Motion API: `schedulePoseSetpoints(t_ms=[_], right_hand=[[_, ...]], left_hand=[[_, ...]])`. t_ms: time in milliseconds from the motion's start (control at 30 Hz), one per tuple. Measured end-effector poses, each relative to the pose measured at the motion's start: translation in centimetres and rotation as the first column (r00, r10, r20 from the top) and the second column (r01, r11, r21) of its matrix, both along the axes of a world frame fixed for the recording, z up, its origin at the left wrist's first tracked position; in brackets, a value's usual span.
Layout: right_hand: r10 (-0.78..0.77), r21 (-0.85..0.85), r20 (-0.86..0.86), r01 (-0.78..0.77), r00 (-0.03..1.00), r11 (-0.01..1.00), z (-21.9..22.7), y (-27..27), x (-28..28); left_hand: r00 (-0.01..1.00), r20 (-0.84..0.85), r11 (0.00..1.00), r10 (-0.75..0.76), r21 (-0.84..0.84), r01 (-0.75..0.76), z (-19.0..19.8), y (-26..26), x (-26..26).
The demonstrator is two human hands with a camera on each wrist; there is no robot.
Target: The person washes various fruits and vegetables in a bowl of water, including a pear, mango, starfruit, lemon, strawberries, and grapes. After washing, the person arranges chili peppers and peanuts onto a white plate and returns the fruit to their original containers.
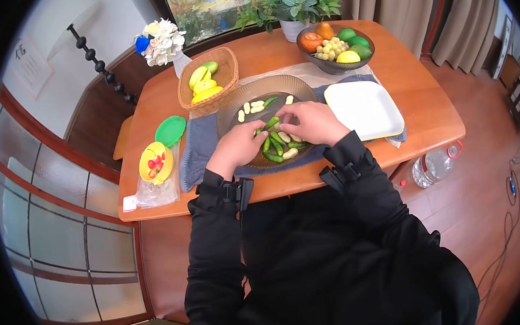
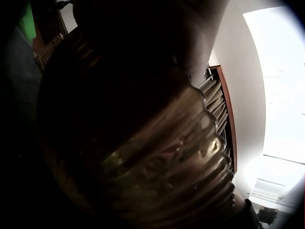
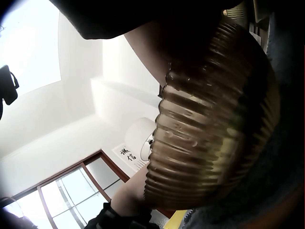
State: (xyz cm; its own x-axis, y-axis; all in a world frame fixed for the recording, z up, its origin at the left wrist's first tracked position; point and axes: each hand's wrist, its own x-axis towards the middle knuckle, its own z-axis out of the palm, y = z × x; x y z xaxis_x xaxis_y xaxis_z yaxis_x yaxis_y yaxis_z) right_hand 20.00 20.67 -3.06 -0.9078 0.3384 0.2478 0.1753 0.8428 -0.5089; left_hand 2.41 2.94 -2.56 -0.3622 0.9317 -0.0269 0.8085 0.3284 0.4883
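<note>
Both hands are over a ribbed, see-through brown bowl [image 1: 227,108] in the head view. My left hand [image 1: 241,146] pinches a green chili pepper [image 1: 272,123] between fingertips and thumb. Facing it, my right hand [image 1: 314,123] has bent fingers close to the same pepper; I cannot tell whether it grips anything. More green peppers [image 1: 273,158] lie below the fingers, mixed with unshelled peanuts [image 1: 290,153]. Several peanuts [image 1: 241,116] and one pepper [image 1: 270,101] lie toward the bowl's far side. Both wrist views show the bowl's ribbed wall [image 2: 190,148] [image 3: 186,129], which obscures the fingers.
A white tray [image 1: 364,108] sits right of the bowl on a blue cloth [image 1: 197,154]. Behind are a wicker basket [image 1: 226,69] of yellow fruit and a dark fruit bowl [image 1: 331,66]. Leftward stand a yellow bowl [image 1: 146,154] with small red items and a green lid [image 1: 170,131].
</note>
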Motion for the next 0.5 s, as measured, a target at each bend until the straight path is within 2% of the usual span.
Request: schedulePoseSetpoints(t_ms=[100, 167, 233, 300, 367, 400, 500], right_hand=[[0.042, 0.005, -0.067, -0.042, 0.997, 0.999, 0.4, -0.3, 0.3], [0.075, -0.011, -0.043, -0.075, 0.996, 0.997, 0.4, -0.1, 0.2], [0.086, -0.001, -0.026, -0.086, 0.996, 0.996, 0.1, 0.1, 0.1], [0.091, 0.003, 0.016, -0.091, 0.996, 0.996, 0.3, 0.1, -0.1], [0.029, -0.029, 0.055, -0.027, 0.998, 0.999, 0.6, -0.1, -0.1], [0.037, -0.058, 0.01, -0.036, 0.999, 0.998, 0.4, -0.1, -0.1], [0.02, -0.072, 0.09, -0.014, 0.996, 0.997, 1.3, -0.3, 0.0]], left_hand=[[1.0, -0.024, 1.0, -0.007, 0.021, 0.007, -0.6, 0.0, -0.1], [1.0, -0.024, 0.999, 0.001, 0.036, 0.0, -1.0, 0.0, -0.1], [0.996, -0.077, 0.995, -0.055, 0.082, 0.061, -1.0, -0.2, 0.1], [0.999, -0.011, 0.998, -0.032, 0.046, 0.033, 0.0, -0.3, 0.5], [0.999, 0.042, 1.0, -0.029, 0.009, 0.028, 0.4, -0.4, 0.7], [0.999, 0.037, 1.0, -0.026, 0.018, 0.025, 0.4, -0.4, 0.8], [0.998, 0.026, 0.998, -0.052, 0.039, 0.051, 0.3, -0.4, 0.5]])
